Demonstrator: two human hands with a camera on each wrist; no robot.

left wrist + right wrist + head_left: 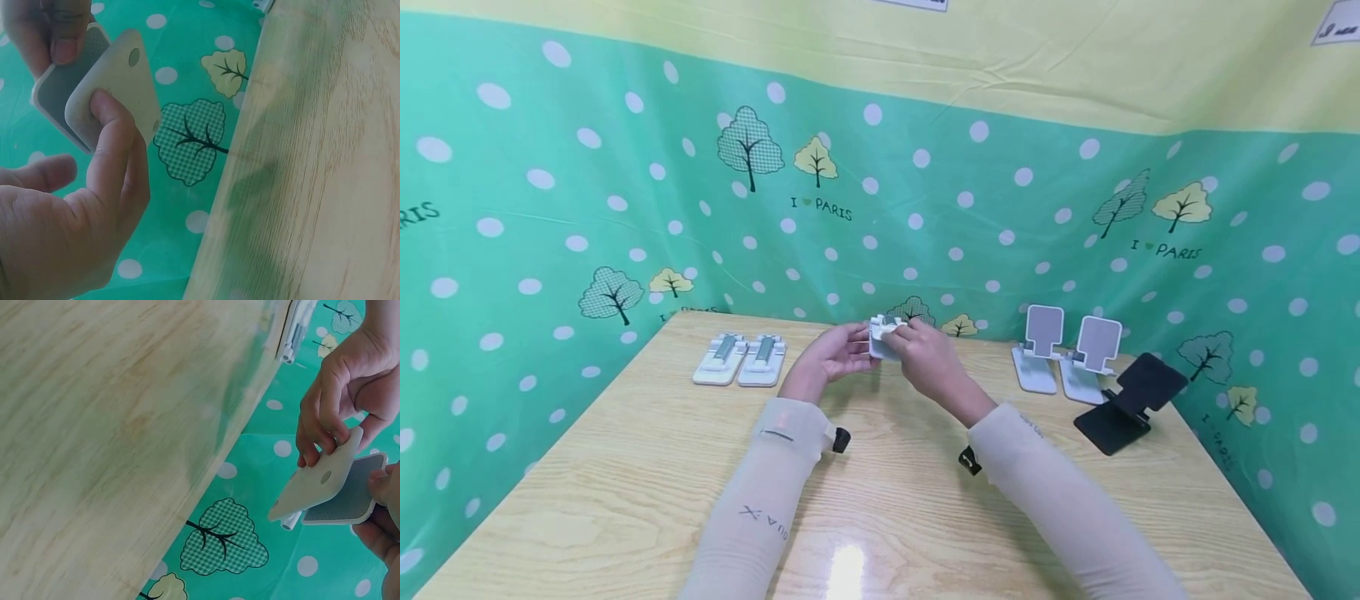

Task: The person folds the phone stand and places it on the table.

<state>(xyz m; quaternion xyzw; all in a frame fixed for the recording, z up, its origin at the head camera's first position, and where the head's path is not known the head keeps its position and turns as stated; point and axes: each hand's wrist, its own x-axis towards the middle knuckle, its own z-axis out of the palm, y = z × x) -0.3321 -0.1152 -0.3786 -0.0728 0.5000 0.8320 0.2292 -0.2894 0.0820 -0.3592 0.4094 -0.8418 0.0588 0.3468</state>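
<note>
A white folding phone stand (880,348) is held between both hands above the far part of the table. The left hand (838,352) grips its white base plate (128,87), fingertips against the underside, which bears small round pads. On the other side, the right hand (929,362) pinches the grey-padded plate (350,497) at its edge, thumb on the grey face. Both wrist views show the two plates parted at an angle. Much of the hinge between them is hidden.
Two folded white phone stands (762,362) lie side by side at the table's back left. At the right, two white stands (1090,358) are unfolded, with an unfolded black stand (1131,404) nearer. A green dotted cloth (850,275) hangs behind the wooden table (625,467).
</note>
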